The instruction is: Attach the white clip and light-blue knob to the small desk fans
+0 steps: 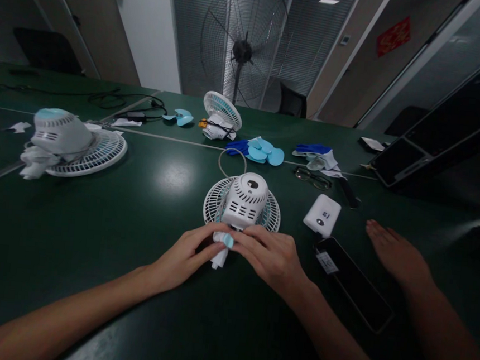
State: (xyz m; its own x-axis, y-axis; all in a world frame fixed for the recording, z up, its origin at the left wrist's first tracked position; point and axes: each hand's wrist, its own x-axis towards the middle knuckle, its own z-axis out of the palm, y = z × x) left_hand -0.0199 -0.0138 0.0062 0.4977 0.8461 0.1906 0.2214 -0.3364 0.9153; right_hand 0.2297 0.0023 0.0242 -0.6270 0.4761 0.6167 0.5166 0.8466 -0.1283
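Note:
A small white desk fan [244, 200] lies face down on the dark green table [134, 232], motor housing up and its round grille against the tabletop. Its white base piece with a light blue part [222, 248] points toward me. My left hand [185, 256] pinches this base piece from the left, fingers closed on it. From the right, my right hand [273, 256] meets it, fingertips pressed on the same piece. Both hands touch at the fan's near edge.
Another person's hand [397, 255] rests flat at the right, beside a black phone [352, 282] and a white power bank [322, 215]. Glasses [312, 178], blue fan blades [263, 151], gloves [316, 153], two other small fans [73, 143] [221, 117], cables and a standing floor fan [244, 40] lie beyond.

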